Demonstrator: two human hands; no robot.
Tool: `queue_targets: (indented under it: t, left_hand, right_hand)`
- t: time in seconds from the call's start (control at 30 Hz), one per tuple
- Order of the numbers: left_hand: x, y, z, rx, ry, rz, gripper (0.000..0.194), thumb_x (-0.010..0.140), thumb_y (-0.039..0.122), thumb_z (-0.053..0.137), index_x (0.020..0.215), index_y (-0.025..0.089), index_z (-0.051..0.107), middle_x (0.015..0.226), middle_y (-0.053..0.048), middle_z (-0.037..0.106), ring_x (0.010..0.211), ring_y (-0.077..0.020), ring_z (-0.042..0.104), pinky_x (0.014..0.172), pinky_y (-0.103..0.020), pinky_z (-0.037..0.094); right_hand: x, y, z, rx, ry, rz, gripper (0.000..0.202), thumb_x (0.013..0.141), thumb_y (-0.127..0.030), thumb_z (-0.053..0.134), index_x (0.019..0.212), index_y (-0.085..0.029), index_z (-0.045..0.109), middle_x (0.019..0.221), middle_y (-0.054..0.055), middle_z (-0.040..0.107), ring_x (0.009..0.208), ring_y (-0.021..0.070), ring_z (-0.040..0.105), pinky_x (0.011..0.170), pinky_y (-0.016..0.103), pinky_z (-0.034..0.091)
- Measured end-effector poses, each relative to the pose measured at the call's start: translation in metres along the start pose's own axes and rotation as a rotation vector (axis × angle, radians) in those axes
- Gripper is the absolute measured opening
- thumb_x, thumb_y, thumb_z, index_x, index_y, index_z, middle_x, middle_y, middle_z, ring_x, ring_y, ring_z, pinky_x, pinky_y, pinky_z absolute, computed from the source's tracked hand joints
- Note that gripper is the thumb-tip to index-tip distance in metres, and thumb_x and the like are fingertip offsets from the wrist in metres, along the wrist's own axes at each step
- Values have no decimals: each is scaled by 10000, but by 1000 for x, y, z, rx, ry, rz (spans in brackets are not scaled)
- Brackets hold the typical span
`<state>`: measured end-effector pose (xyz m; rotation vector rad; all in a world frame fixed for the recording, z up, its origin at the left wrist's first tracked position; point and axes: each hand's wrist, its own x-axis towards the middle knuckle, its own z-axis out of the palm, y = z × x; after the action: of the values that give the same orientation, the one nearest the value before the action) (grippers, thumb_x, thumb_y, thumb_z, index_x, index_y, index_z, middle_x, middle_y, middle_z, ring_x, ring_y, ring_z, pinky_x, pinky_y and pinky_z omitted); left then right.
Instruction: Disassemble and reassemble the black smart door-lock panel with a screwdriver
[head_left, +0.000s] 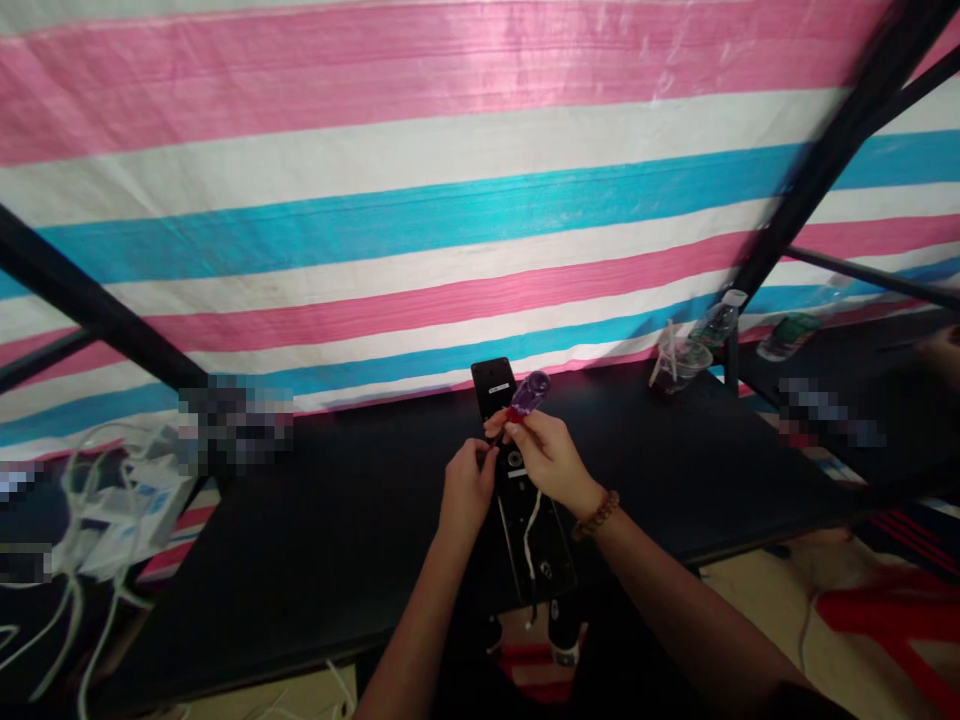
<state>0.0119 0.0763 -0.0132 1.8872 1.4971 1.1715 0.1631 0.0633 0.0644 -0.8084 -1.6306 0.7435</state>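
The right hand (553, 458) grips a purple-handled screwdriver (530, 394) above a long black device (517, 508); the left hand (468, 482) (grasp unclear) nears its shaft.

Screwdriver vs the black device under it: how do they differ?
Colour: the screwdriver has a see-through purple handle with red at its base; the device is black with white labels.
Size: the device is clearly longer and wider than the screwdriver.
Pose: the screwdriver is held tilted in the right hand; the device lies on the table.
Shared: both are elongated.
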Motion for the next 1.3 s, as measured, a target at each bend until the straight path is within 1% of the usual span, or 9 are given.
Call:
queue_targets:
  t: [0.2,0.43,0.63,0.87,0.97,1.03,1.13,1.2,1.3]
  left_hand:
    - [6,1,0,125,-81,24,104,937,263,508,851,221,550,830,-70,692,778,-238,688,714,-337,503]
    - [1,1,2,107,-69,-24,120,968,286,459,899,224,536,818,-65,678,753,-245,687,673,-329,491]
    - [-2,-6,3,-48,43,-77,170,932,376,537,893,219,587,802,-39,695,723,-214,682,676,-303,498]
    - [-2,-9,10,-350,154,-280,263,804,436,693,845,177,682,863,-71,758,852,-222,721,783,-307,552]
    - [-3,-12,16,-432,152,-356,311,781,462,722,808,153,696,810,-70,751,801,-218,718,768,-317,561]
    - [-5,-16,18,-578,179,-444,352,786,485,722,798,135,687,800,-78,746,772,-212,722,771,-337,580]
    - [-14,-21,15,-789,300,-548,347,818,468,716,845,127,655,863,-103,749,814,-212,748,858,-402,599]
    - [-26,-19,13,-801,349,-571,326,837,442,714,915,132,649,928,-121,755,857,-224,758,906,-447,595]
    - [-53,-5,17,-686,230,-510,345,858,404,703,1087,146,688,1113,-148,754,1024,-270,742,996,-481,560]
  right_hand:
    - [-4,1,-6,17,26,15,308,1023,-390,468,1046,-229,730,1034,76,749,948,207,702,849,349,566]
    - [-8,-4,-16,71,150,52,318,1013,-434,488,977,-220,720,975,75,758,847,193,703,765,324,567]
    - [-11,1,-26,74,249,80,294,1010,-430,505,971,-213,699,955,76,760,834,197,697,772,339,565]
    - [-18,10,-30,138,264,71,260,1019,-391,515,996,-219,708,955,67,759,860,199,692,769,337,541]
    - [-19,12,-29,175,291,65,242,1011,-393,536,985,-226,711,943,57,762,845,195,695,750,331,536]
    - [-19,13,-29,188,304,67,236,1004,-396,550,977,-228,713,938,54,766,836,194,698,740,331,537]
    - [-22,12,-33,200,322,78,232,993,-404,570,967,-228,718,937,54,770,841,201,708,731,336,542]
    - [-27,12,-38,209,343,88,221,987,-395,584,960,-227,724,936,55,771,843,204,713,725,336,543]
    - [-39,11,-46,238,399,111,199,989,-360,587,971,-225,731,927,53,768,847,202,714,733,336,541]
